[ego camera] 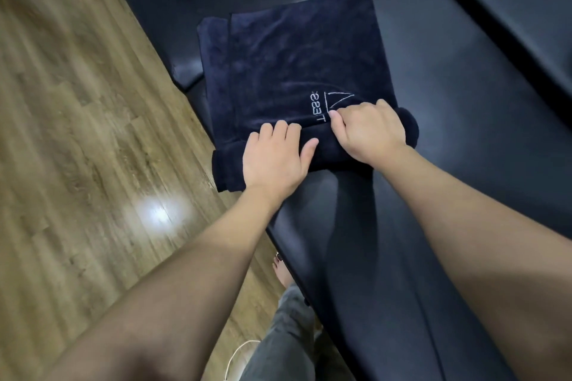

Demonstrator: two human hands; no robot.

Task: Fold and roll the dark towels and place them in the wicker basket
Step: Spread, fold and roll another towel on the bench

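A dark towel, folded into a long band, is laid flat on a black padded bench beside a wood-look floor, and its near end is being rolled away from the person. The roll is held under both hands: the left hand is pressed over the left part, fingers curled across the top and thumb stretched along the front; the right hand is curled over the right part, fingertips tucked at the seam where roll meets flat cloth, just below the white stitched lettering. The wicker basket is not seen in this view. Most of the towel is judged as not yet rolled. For a tidy result, even pressure from both hands would be needed so that the ends of the roll are kept level; the left end appears looser and slightly stepped, and could be snugged before more cloth is taken up. A trouser leg and a bare foot are visible below.
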